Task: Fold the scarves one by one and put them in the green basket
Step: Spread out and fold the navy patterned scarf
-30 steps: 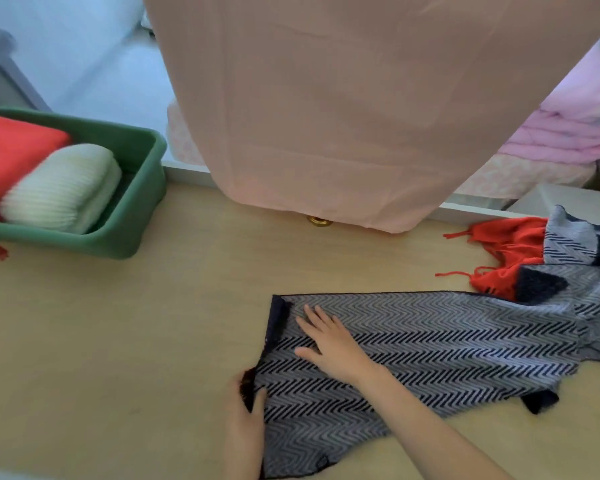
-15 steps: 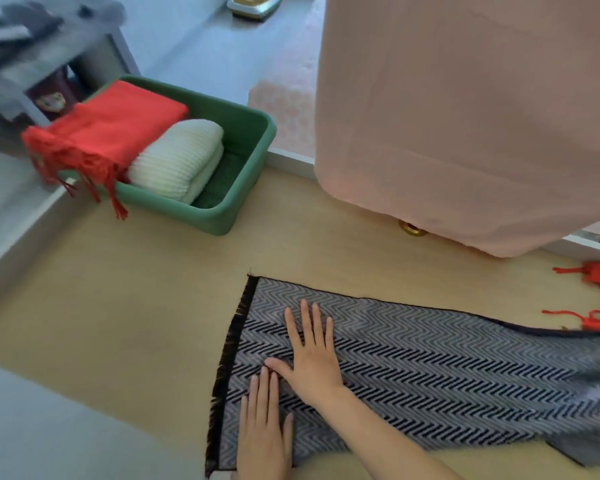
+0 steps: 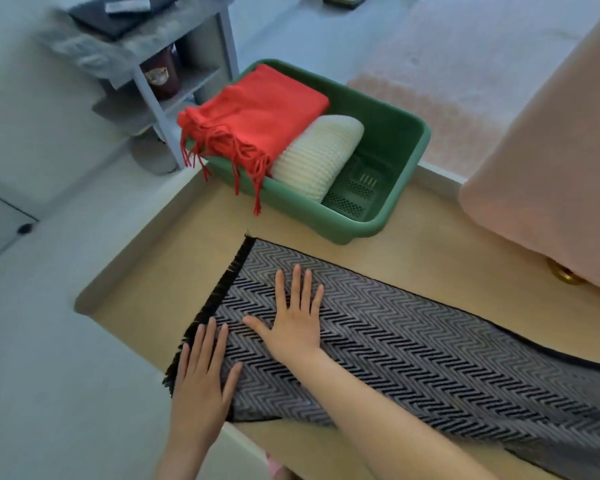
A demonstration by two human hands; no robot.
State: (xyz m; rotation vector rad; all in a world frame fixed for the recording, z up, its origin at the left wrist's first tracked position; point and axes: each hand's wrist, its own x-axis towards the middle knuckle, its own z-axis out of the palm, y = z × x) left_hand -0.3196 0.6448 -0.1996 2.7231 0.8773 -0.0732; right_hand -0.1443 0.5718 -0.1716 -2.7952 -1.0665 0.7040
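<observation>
Chevron-knit scarf [image 3: 413, 348], flat, black-fringed

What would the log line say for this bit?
left hand: flat on zigzag scarf | right hand: flat on it | scarf: spread, not yet folded | green basket: red scarf, white scarf

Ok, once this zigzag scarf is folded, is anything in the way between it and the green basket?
Nothing visible. The table between the zigzag scarf and the green basket is bare. Inside, a red scarf and a white scarf fill most of it; the right end is free. The pink cloth hangs off to the side.
</observation>
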